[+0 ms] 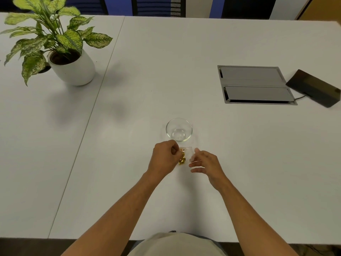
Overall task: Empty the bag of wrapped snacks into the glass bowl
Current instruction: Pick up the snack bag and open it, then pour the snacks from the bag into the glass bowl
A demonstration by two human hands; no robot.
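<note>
A small clear glass bowl [179, 129] stands empty on the white table, just beyond my hands. Between my hands is a clear plastic bag [188, 153] with several gold-wrapped snacks [182, 159] bunched at its left side. My left hand [165, 157] is closed and pinches the bag's left edge by the snacks. My right hand [205, 163] is at the bag's right side, thumb and forefinger on the plastic, the other fingers spread. The right hand is slightly blurred.
A potted plant [71, 65] in a white pot stands at the far left. A grey cable hatch [255, 85] is set into the table at the right, with a black device [314, 87] and its cord beside it. Chairs line the far edge.
</note>
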